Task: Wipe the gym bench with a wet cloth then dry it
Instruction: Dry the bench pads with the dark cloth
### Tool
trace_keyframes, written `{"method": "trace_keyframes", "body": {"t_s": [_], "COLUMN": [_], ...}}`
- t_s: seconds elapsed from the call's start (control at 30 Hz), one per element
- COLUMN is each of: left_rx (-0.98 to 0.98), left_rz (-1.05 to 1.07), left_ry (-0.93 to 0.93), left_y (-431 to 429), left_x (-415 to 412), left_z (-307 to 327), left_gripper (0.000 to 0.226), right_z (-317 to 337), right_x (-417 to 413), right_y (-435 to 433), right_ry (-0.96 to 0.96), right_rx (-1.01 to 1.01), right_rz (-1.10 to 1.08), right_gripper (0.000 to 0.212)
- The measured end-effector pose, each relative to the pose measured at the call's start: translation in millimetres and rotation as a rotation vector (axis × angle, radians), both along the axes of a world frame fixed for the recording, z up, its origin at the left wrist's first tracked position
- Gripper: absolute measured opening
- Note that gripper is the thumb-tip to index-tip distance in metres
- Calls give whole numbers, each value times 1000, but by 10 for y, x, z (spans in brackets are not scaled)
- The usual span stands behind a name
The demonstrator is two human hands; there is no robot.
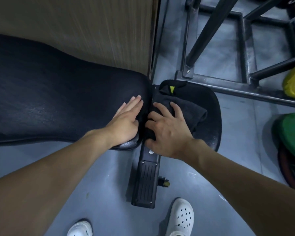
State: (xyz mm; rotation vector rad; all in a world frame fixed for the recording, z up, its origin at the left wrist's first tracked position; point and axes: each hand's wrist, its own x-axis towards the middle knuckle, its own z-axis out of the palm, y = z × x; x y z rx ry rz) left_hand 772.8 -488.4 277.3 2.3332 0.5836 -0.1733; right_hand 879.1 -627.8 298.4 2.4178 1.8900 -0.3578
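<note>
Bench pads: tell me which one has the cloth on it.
The smaller seat pad, where the right hand presses the dark cloth. The long back pad has only the left hand flat on it.

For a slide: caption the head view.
Right hand presses dark cloth on bench seat; left hand rests flat on backrest.
</note>
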Motion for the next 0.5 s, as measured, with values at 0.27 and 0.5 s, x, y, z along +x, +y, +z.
{"method": "trace_keyframes", "body": {"t_s": [0.27, 0.5], "left_rx": [40, 107], "left_rz": [-52, -87], "left_ry": [116, 302], "left_y": [-154, -369], "left_x": [-104, -12], "left_z": [122, 235], "left_gripper": [65, 80], "right_z": [-2, -89], "right_x": [-163, 408], "right_y": [-591, -722], "right_ry": [62, -62], "right_rx": [93, 5], "right_rz": [119, -331], "right_gripper": [50, 65]}}
